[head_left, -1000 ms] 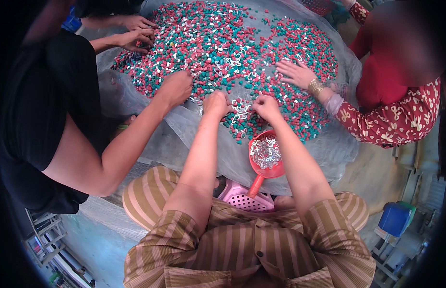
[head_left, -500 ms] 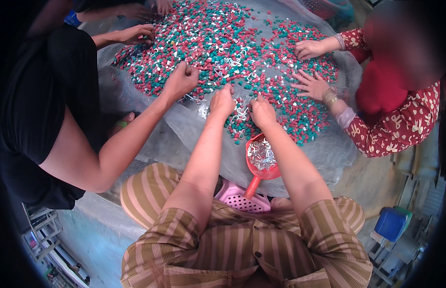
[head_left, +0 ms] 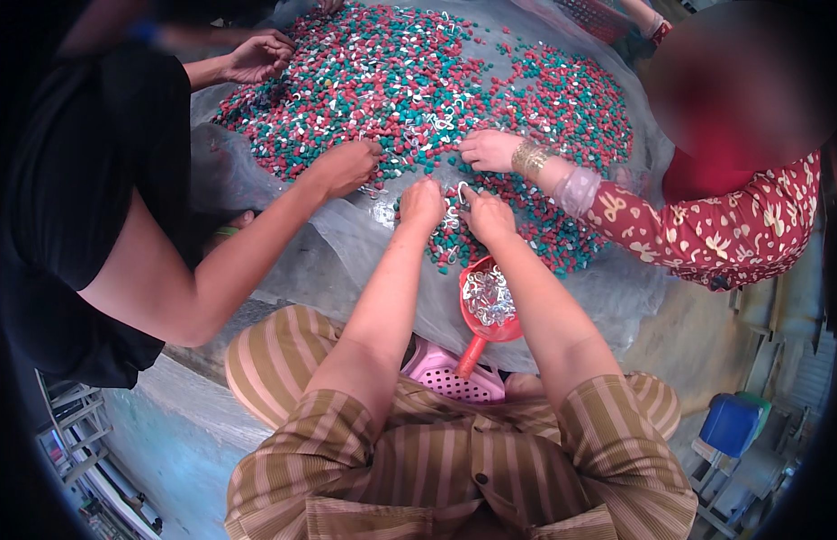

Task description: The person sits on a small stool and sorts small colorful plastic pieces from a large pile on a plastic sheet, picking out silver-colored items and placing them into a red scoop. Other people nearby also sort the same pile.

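A heap of small red, green and white plastic pieces lies on a clear plastic sheet. At its near edge, my left hand is closed, with fingertips pressed together; anything inside them is hidden. Just to its right, my right hand has the index finger stretched out and apart from the thumb. That fingertip is at a white S-shaped hook. More white hooks lie between my two hands. Below my right wrist sits a red plastic scoop, holding many white and clear hooks.
A co-worker's hand works at the pile on my left, with another hand beyond it. From the right, a braceleted hand reaches close to mine. A pink perforated sandal is below the scoop; a blue container stands right.
My right index finger has straightened beside a white hook; my left hand has shifted slightly nearer to me. The right co-worker's braceleted hand has moved left across the pile, while the other has withdrawn.
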Tool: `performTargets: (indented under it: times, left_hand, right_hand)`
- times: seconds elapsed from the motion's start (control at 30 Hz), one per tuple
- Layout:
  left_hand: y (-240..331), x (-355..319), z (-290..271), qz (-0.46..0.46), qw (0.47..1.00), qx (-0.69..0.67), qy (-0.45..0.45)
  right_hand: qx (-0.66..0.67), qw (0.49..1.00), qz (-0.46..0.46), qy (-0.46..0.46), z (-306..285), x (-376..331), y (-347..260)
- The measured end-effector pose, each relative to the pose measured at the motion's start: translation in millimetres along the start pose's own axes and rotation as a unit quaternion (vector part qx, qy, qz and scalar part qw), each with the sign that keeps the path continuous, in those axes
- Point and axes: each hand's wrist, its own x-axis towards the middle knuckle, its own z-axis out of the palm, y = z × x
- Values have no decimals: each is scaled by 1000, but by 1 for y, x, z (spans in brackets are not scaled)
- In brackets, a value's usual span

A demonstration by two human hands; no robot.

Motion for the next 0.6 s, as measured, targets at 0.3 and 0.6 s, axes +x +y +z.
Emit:
performTargets:
  times: [0.3, 0.6]
  left_hand:
    - [2, 1, -27, -35, 997, -44, -54]
    - [19, -8, -8, -56, 995, 76, -26]
  right_hand:
    - [3, 998, 21, 56, 6, 2, -1]
    - [61, 995, 55, 49, 12, 5, 10]
